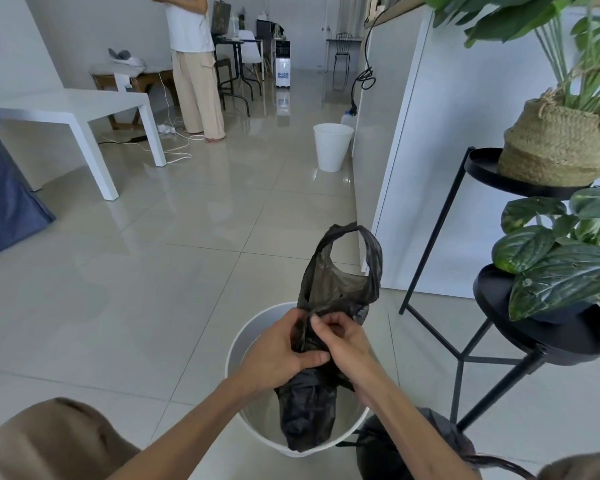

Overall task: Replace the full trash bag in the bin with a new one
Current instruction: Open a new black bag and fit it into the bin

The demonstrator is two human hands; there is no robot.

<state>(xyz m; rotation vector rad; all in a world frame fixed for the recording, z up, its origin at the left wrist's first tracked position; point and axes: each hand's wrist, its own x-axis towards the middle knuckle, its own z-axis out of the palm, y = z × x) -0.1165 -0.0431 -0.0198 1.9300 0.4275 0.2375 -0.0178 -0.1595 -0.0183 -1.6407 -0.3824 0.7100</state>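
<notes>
A white round bin (pixel 243 344) stands on the tiled floor right below me. Over its opening I hold a new black plastic bag (pixel 336 278) with both hands. Its handle loops stick up and its crumpled lower end hangs down into the bin. My left hand (pixel 278 351) and my right hand (pixel 343 341) pinch the bag's middle close together, fingers closed on the film. A full, tied dark trash bag (pixel 413 441) sits on the floor at the bin's right, partly hidden behind my right forearm.
A black metal plant stand (pixel 465 358) with potted plants stands close on the right, by a white cabinet (pixel 413 168). A second white bin (pixel 332 146) stands farther down the floor. A white table (pixel 84 109) is at left, a standing person (pixel 194 71) beyond it.
</notes>
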